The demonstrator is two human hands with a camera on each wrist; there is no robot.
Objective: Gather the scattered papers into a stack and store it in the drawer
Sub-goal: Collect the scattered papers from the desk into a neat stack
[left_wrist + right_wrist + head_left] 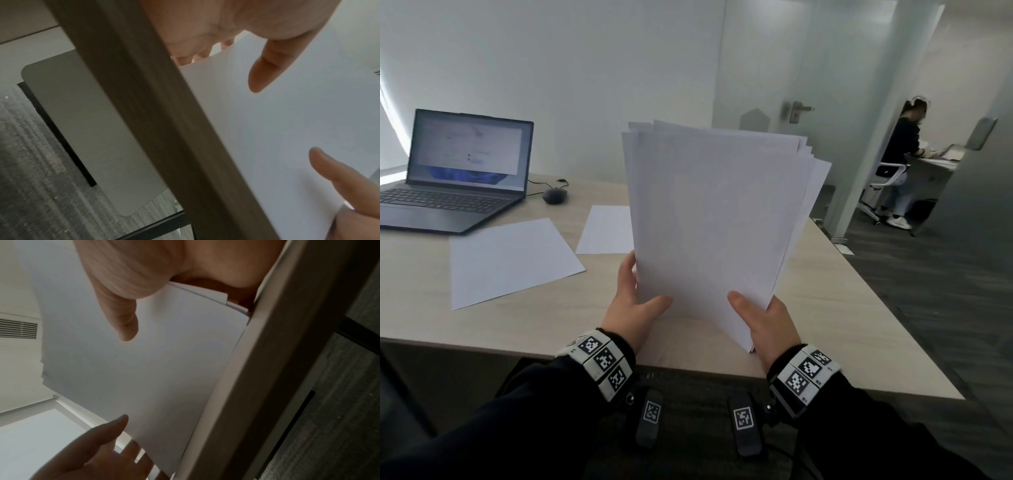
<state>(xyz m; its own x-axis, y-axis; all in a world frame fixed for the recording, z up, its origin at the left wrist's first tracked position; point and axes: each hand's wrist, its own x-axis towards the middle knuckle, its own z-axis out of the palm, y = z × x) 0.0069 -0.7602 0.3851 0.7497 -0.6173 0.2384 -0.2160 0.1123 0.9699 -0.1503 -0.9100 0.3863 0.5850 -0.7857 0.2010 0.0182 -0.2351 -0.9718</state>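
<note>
A fanned stack of white papers (715,219) stands upright on its lower edge over the near part of the desk (524,325). My left hand (640,298) pinches its lower left edge, thumb on the front and fingers behind. My right hand (753,315) grips the lower right corner the same way. The wrist views show the stack (287,129) (144,361) with a thumb pressed on its face. Two loose sheets lie flat on the desk, one large at the left (510,260) and one further back (607,234). No drawer shows in the head view.
An open laptop (455,171) sits at the far left of the desk, with a wired mouse (554,196) beside it. The desk's right edge borders dark carpet (928,291). A person (904,161) sits beyond a glass door at the back right.
</note>
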